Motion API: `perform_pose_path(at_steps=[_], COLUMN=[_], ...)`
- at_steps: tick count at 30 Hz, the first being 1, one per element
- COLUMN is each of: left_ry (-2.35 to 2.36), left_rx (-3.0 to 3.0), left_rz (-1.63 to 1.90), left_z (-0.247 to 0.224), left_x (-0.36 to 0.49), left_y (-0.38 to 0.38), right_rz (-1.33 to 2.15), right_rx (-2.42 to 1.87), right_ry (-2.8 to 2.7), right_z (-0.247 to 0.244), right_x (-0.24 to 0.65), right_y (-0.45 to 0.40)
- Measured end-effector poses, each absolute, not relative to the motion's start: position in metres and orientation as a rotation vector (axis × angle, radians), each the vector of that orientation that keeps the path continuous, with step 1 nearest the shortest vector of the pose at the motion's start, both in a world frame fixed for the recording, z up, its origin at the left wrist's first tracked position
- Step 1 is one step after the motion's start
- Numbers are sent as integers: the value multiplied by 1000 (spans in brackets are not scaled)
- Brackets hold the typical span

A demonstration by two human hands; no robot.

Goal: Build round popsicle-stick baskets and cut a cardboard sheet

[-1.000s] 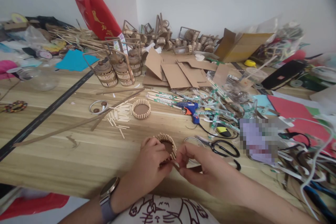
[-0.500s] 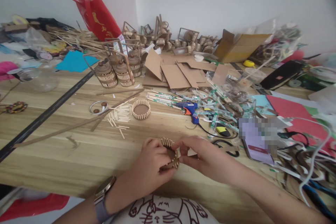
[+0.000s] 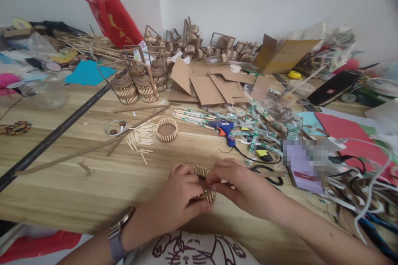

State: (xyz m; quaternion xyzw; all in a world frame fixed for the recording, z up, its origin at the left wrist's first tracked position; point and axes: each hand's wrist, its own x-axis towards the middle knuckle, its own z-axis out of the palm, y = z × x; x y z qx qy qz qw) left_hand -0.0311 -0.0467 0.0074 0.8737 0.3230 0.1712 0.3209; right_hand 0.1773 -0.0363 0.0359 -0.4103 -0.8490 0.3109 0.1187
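Near the table's front edge, my left hand (image 3: 178,192) is closed around a small round cardboard tray (image 3: 201,171) walled with short upright wooden sticks. Its fingers cover the tray's left side. My right hand (image 3: 238,184) pinches at the right side of this tray, thumb and forefinger together on the end of a narrow brown cardboard strip (image 3: 203,195) that crosses the near side. The fingertips partly hide the strip. A second stick-walled tray (image 3: 167,130) sits farther back, beside a pile of loose short sticks (image 3: 141,136).
A blue glue gun (image 3: 228,130) lies among wrapped chopsticks (image 3: 192,116) right of centre. Behind are cardboard sheets (image 3: 205,87) and several lidded stick baskets (image 3: 124,89). A phone (image 3: 303,169) and tangled cables lie to the right. A long brown strip (image 3: 71,155) stretches left.
The tray in my left hand has turned or shifted slightly right, showing more of its far wall. My right fingers have moved slightly inward over it.
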Motion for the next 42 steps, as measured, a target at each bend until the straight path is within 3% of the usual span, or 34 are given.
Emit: perform_pose_path(at_steps=[13,42], left_ry=[853,803], left_rx=[2319,2346], left_rz=[439,450], left_z=[12,18], left_x=[-34,-47], left_y=[-47,-41], right_rz=[1005,720], right_rx=[-1303,-1305], right_ry=[-2375,-2682], right_z=[33,45], right_x=[176,173], right_y=[-42,-48])
